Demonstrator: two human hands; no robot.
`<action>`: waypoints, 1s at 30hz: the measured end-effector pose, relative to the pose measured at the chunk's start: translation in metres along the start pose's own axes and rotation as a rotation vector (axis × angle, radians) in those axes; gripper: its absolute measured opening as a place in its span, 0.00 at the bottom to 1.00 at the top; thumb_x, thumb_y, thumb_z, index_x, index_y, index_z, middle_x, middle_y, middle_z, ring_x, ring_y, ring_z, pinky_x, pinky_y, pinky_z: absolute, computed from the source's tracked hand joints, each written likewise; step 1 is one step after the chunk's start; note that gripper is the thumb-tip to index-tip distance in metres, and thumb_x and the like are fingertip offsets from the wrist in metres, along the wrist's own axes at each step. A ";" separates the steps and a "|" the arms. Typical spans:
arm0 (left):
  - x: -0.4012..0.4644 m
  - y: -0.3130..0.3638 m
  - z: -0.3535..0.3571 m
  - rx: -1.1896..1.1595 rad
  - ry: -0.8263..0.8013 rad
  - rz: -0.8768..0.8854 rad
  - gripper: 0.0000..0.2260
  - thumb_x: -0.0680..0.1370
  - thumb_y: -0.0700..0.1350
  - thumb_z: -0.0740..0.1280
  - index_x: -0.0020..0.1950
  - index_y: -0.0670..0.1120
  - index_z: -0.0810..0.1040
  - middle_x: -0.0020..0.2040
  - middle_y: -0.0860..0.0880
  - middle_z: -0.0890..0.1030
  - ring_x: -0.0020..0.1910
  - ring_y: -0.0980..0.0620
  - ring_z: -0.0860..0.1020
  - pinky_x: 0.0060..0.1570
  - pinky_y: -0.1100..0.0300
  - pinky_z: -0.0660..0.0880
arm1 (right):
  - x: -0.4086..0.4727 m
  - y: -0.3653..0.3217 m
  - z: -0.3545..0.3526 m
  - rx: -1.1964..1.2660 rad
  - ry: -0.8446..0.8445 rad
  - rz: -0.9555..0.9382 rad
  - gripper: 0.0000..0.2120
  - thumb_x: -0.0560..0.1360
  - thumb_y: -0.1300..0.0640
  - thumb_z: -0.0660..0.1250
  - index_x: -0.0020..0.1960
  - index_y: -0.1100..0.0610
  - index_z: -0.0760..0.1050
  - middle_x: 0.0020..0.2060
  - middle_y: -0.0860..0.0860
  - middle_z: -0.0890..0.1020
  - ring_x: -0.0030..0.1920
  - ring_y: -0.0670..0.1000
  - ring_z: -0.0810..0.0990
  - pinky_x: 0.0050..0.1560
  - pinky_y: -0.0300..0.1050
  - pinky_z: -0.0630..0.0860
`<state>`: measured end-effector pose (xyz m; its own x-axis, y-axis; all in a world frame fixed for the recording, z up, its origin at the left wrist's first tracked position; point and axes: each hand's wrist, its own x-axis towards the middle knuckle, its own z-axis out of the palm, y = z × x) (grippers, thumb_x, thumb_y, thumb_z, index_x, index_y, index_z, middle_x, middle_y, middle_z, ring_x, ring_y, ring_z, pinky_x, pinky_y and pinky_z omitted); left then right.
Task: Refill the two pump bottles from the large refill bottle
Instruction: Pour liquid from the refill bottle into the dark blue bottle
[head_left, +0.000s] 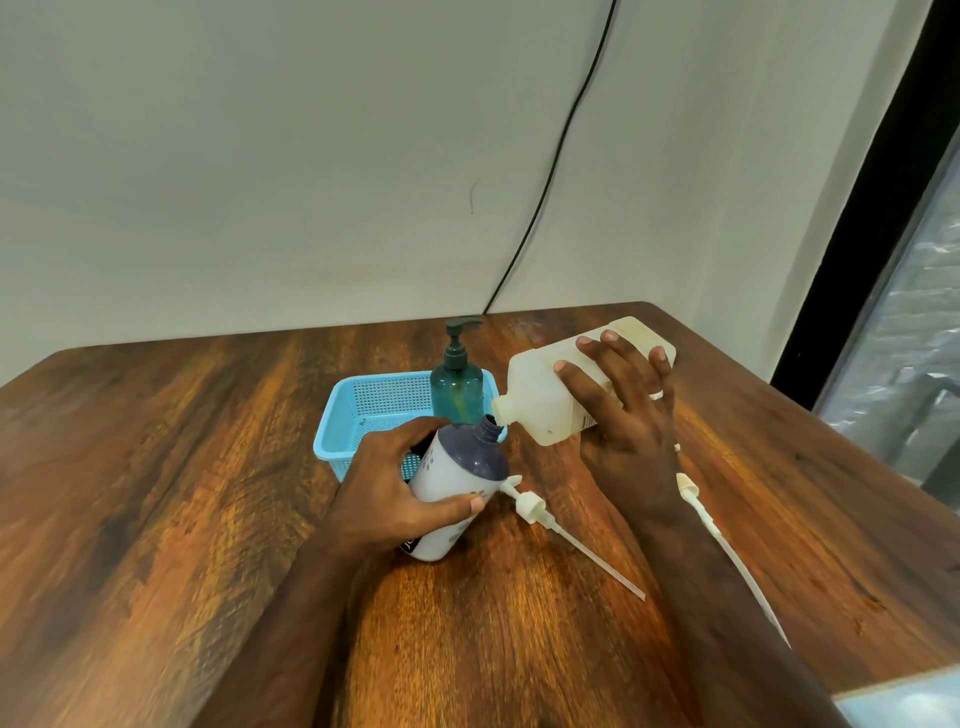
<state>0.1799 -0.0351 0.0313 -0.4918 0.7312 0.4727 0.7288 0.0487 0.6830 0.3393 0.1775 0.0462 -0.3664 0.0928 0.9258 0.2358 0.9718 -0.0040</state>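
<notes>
Wooden table (182, 493) spreads wide to the left and towards the person, so that side gives the most room for moving; its far edge meets the wall and its right edge lies near the window. Translucent and stiff-walled, the large refill bottle (550, 395) is tipped almost level, its spout just above the neck of the white pump bottle (457, 478). It looks fairly light now, though its smooth flat sides could slip, so a broad grasp across the body seems the safest hold; the right hand (623, 415) wraps it that way, fingers spread over the top. The left hand (395, 483) clasps the white pump bottle round its middle and tilts it towards the spout; rigid plastic, it should take a firm hold. Just behind, the blue basket (332, 441) holds the teal pump bottle (457, 389), upright with its pump still on. Two loose pumps lie on the wood: one (535, 506) beside the white bottle, another (691, 491) partly hidden behind the right forearm, both easily knocked.
</notes>
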 end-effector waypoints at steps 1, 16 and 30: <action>0.000 0.000 0.000 0.000 -0.001 -0.001 0.36 0.61 0.69 0.74 0.64 0.52 0.79 0.59 0.58 0.82 0.58 0.57 0.79 0.52 0.59 0.79 | 0.000 0.000 0.000 -0.002 -0.002 0.000 0.31 0.71 0.57 0.76 0.71 0.51 0.69 0.71 0.59 0.74 0.75 0.58 0.65 0.80 0.55 0.45; -0.001 0.000 0.000 -0.010 -0.005 -0.004 0.35 0.61 0.69 0.74 0.64 0.55 0.78 0.58 0.60 0.81 0.57 0.60 0.78 0.50 0.67 0.75 | 0.001 0.000 0.000 0.001 0.008 -0.019 0.28 0.73 0.57 0.73 0.71 0.51 0.69 0.72 0.58 0.72 0.76 0.58 0.63 0.80 0.56 0.45; -0.001 0.004 0.000 -0.022 0.010 0.009 0.28 0.60 0.69 0.74 0.58 0.66 0.73 0.56 0.66 0.79 0.57 0.66 0.76 0.48 0.74 0.73 | 0.004 -0.001 -0.001 -0.006 0.009 -0.029 0.28 0.73 0.56 0.73 0.70 0.51 0.69 0.71 0.59 0.73 0.76 0.58 0.64 0.80 0.57 0.46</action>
<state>0.1835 -0.0358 0.0337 -0.4898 0.7248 0.4846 0.7228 0.0267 0.6905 0.3386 0.1770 0.0497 -0.3647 0.0629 0.9290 0.2304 0.9728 0.0246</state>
